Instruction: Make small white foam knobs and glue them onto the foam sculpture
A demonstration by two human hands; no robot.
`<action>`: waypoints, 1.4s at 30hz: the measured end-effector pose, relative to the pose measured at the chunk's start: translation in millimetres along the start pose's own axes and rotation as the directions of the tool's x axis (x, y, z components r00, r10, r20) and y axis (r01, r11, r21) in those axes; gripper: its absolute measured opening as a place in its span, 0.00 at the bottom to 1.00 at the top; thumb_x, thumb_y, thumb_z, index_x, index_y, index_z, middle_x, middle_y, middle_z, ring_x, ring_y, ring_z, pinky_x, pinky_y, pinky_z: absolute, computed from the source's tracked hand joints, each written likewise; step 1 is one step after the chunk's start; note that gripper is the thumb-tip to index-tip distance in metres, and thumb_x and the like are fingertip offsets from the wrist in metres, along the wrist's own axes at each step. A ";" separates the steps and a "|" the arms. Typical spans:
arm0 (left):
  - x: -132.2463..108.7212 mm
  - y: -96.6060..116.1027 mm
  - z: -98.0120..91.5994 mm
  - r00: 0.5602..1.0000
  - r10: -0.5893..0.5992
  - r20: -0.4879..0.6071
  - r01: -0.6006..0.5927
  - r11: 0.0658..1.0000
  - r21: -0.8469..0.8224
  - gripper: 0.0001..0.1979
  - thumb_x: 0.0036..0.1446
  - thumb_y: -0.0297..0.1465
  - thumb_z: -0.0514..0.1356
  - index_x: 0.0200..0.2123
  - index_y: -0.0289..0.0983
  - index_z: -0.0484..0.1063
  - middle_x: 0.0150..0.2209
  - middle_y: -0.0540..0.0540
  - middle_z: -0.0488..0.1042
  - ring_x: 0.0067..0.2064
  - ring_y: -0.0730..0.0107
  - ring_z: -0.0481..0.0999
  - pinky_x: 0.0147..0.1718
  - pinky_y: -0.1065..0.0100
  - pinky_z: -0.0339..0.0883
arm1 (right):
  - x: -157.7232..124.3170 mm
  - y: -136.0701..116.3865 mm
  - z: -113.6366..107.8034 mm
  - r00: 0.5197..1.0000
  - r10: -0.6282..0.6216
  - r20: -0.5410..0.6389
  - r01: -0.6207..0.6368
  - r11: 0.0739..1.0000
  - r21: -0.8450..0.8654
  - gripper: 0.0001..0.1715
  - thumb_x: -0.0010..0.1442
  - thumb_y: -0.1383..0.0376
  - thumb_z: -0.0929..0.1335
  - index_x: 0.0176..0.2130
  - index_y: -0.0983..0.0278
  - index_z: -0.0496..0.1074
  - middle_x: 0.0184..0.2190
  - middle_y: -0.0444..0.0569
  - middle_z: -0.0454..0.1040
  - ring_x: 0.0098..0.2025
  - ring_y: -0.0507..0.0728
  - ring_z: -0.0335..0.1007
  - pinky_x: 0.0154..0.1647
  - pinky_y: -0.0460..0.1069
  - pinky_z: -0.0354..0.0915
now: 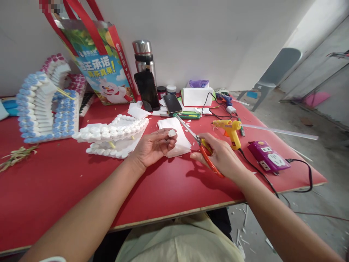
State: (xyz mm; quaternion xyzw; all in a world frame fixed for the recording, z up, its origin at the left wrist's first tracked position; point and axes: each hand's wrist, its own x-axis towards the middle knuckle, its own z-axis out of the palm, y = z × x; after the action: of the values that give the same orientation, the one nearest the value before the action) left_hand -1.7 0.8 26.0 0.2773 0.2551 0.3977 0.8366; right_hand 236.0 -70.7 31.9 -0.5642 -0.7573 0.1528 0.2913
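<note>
One hand [225,157] holds scissors [197,138]; bag [101,69] reads “王承诺”.

Forearms [109,196] extended forward; left hand [154,147] curled, palm up; right hand [221,155] curled, back uppermost.

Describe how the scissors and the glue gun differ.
The scissors are held in the right hand; the glue gun rests unheld on the table. The scissors have orange handles and long metal blades, while the glue gun is mostly yellow and chunkier. Both are hand tools.
</note>
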 end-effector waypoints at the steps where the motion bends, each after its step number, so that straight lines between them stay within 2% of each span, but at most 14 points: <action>1: -0.2 0.1 0.4 1.000 0.002 -0.007 -0.002 1.000 -0.004 0.06 0.49 0.23 0.68 0.34 0.29 0.79 0.32 0.41 0.75 0.32 0.72 0.75 0.34 0.73 0.73 | 0.4 -0.5 -1.3 1.000 -0.014 0.013 0.014 1.000 -0.006 0.37 0.58 0.38 0.70 0.52 0.62 0.69 0.30 0.45 0.71 0.28 0.54 0.63 0.29 0.48 0.58; 5: 0.7 -1.4 -1.2 0.998 0.011 -0.056 -0.012 0.999 -0.030 0.06 0.49 0.22 0.68 0.33 0.31 0.79 0.32 0.42 0.78 0.34 0.70 0.78 0.36 0.73 0.74 | 1.6 -0.7 0.7 0.993 -0.102 0.064 0.107 0.992 -0.068 0.40 0.57 0.37 0.69 0.55 0.63 0.67 0.41 0.53 0.74 0.36 0.59 0.70 0.36 0.51 0.63; 12: 1.2 -4.5 -7.7 0.999 0.022 -0.040 -0.020 0.999 0.032 0.10 0.46 0.22 0.68 0.35 0.30 0.81 0.31 0.43 0.79 0.32 0.69 0.79 0.37 0.70 0.76 | 2.0 0.0 8.1 0.991 -0.127 0.050 0.131 0.986 -0.105 0.38 0.58 0.38 0.70 0.53 0.63 0.69 0.43 0.56 0.74 0.39 0.61 0.73 0.39 0.53 0.65; 19: 0.1 -3.9 -4.4 0.996 0.027 -0.081 -0.019 0.995 0.100 0.10 0.43 0.23 0.70 0.32 0.32 0.81 0.29 0.45 0.78 0.32 0.69 0.79 0.36 0.71 0.76 | 2.3 0.4 9.1 0.988 -0.155 0.018 0.156 0.985 -0.079 0.39 0.58 0.37 0.69 0.52 0.65 0.71 0.37 0.52 0.73 0.32 0.56 0.68 0.34 0.50 0.63; 25: 1.3 -2.9 -3.9 0.999 0.037 0.038 -0.043 0.983 0.177 0.08 0.47 0.26 0.71 0.34 0.31 0.82 0.31 0.44 0.79 0.33 0.73 0.78 0.35 0.74 0.73 | 0.6 4.2 10.3 0.989 -0.148 0.007 0.148 0.984 -0.097 0.36 0.60 0.39 0.69 0.51 0.65 0.73 0.33 0.49 0.72 0.30 0.54 0.65 0.32 0.49 0.60; 28: 1.4 -2.2 -4.1 0.997 0.057 0.045 -0.066 0.972 0.225 0.09 0.48 0.26 0.72 0.35 0.31 0.82 0.31 0.44 0.79 0.31 0.75 0.76 0.35 0.74 0.72 | -0.9 6.1 11.0 0.986 -0.165 -0.025 0.162 0.983 -0.092 0.31 0.61 0.42 0.70 0.49 0.64 0.74 0.31 0.48 0.72 0.29 0.53 0.64 0.31 0.48 0.58; 31: 1.1 -1.3 -2.3 0.994 0.109 0.006 -0.106 0.956 0.274 0.10 0.47 0.26 0.73 0.36 0.32 0.82 0.33 0.44 0.80 0.32 0.74 0.77 0.35 0.73 0.71 | -0.8 6.5 9.5 0.992 -0.104 -0.073 0.102 0.994 -0.028 0.27 0.61 0.45 0.71 0.46 0.64 0.74 0.24 0.42 0.69 0.25 0.51 0.60 0.28 0.47 0.56; 34: 0.2 -1.2 -0.1 0.987 0.158 0.023 -0.156 0.928 0.338 0.09 0.49 0.28 0.72 0.36 0.32 0.82 0.32 0.45 0.79 0.31 0.74 0.77 0.34 0.72 0.71 | 2.3 5.8 4.1 0.995 0.009 -0.100 -0.004 0.999 0.046 0.27 0.59 0.44 0.72 0.46 0.63 0.74 0.21 0.39 0.64 0.22 0.50 0.54 0.25 0.46 0.53; 37: 0.0 -2.2 -0.1 0.981 0.191 0.043 -0.193 0.910 0.366 0.10 0.50 0.28 0.72 0.37 0.34 0.82 0.32 0.45 0.80 0.34 0.69 0.80 0.36 0.69 0.74 | 5.8 4.2 -2.3 0.997 0.014 -0.079 -0.012 1.000 0.020 0.30 0.58 0.43 0.72 0.48 0.62 0.72 0.23 0.40 0.65 0.24 0.50 0.55 0.26 0.46 0.54; 39: 0.6 -3.0 -1.6 0.976 0.214 0.040 -0.214 0.910 0.356 0.11 0.50 0.28 0.72 0.39 0.35 0.83 0.34 0.45 0.81 0.37 0.65 0.82 0.39 0.66 0.76 | 5.9 3.1 -4.0 0.997 -0.042 -0.057 0.041 0.999 -0.028 0.33 0.58 0.42 0.72 0.50 0.63 0.71 0.29 0.44 0.69 0.27 0.52 0.60 0.29 0.47 0.57; 42: 2.0 -3.8 -3.6 0.966 0.259 0.016 -0.249 0.910 0.332 0.11 0.49 0.28 0.73 0.39 0.37 0.83 0.36 0.45 0.82 0.38 0.66 0.83 0.44 0.65 0.76 | 2.6 3.4 -1.3 0.989 -0.132 -0.059 0.127 0.988 -0.093 0.34 0.60 0.42 0.71 0.53 0.63 0.70 0.36 0.50 0.72 0.32 0.55 0.66 0.33 0.49 0.61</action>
State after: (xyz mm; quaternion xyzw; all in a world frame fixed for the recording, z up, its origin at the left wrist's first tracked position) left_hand -1.0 1.4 20.5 0.4388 0.2918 0.4585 0.7156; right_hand 238.8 -67.3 31.7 -0.5309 -0.7885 0.0810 0.2997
